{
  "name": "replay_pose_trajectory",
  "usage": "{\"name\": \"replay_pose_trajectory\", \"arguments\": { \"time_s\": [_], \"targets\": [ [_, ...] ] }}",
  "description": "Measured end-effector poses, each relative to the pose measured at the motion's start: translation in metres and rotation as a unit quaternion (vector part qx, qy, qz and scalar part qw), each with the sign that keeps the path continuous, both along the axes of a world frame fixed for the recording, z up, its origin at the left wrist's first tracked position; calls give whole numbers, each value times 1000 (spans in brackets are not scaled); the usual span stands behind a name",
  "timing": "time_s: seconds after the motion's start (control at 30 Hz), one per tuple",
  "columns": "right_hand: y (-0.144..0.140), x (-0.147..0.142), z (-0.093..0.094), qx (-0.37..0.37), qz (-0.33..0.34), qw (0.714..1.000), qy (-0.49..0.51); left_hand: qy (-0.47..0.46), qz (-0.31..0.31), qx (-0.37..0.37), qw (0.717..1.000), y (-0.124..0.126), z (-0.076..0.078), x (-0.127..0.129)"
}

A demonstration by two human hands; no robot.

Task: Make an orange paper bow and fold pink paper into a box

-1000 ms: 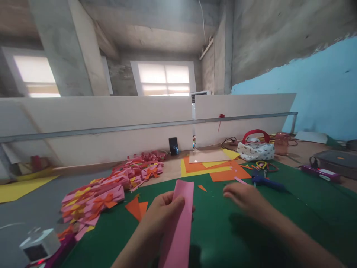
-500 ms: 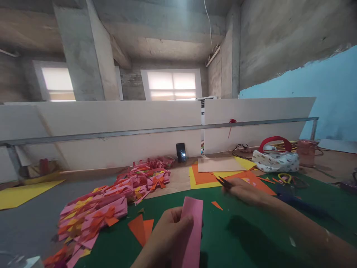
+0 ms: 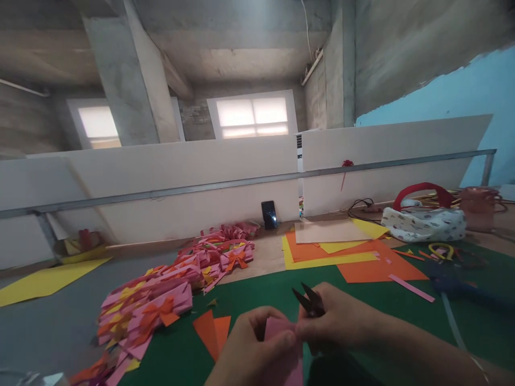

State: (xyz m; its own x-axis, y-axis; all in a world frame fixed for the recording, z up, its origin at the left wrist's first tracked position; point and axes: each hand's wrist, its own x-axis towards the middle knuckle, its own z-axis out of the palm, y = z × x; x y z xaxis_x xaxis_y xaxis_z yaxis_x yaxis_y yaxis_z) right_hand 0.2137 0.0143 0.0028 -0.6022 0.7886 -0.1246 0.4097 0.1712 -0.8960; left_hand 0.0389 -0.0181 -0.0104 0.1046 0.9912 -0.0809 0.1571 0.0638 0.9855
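Note:
My left hand (image 3: 257,346) pinches a folded pink strip (image 3: 285,370) of paper or felt between thumb and fingers, low in the middle of the view. My right hand (image 3: 341,319) is closed around small dark scissors (image 3: 309,301). Their blades point up and to the left, spread apart. The right thumb and fingertips touch the right edge of the pink strip, close to my left thumb. Below both hands is a green mat (image 3: 241,292). Orange triangular pieces (image 3: 207,329) lie just left of my left hand.
Pink strips with orange and yellow bows (image 3: 161,311) are heaped to the left. Orange and yellow sheets (image 3: 382,262) lie beyond my right hand, near a thin pink strip (image 3: 411,288). Farther back are a phone (image 3: 269,215), a white patterned bag (image 3: 424,224) and yellow-handled scissors (image 3: 441,251).
My right hand has come left and down with the scissors, from over the orange sheet to the pink strip. My left hand still grips the strip. The view has turned slightly.

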Motion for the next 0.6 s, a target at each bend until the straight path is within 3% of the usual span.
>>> {"name": "replay_pose_trajectory", "arguments": {
  "time_s": [0.07,0.13,0.2,0.3,0.47,0.6],
  "targets": [
    [5,9,1,25,0,999,-26,-12,18,-3,1000,-1,1,1],
    [9,18,5,102,-10,993,-56,-15,39,0,999,-3,4,1],
    [12,24,10,142,19,987,-71,-9,54,4,998,-3,7,2],
    [13,27,14,84,101,989,-64,1,63,-7,998,-4,10,2],
    [15,26,14,-12,87,996,-24,-32,67,-25,997,-4,11,0],
    [14,25,14,-66,116,991,12,-49,66,-40,996,-5,13,-1]
  ]
}}
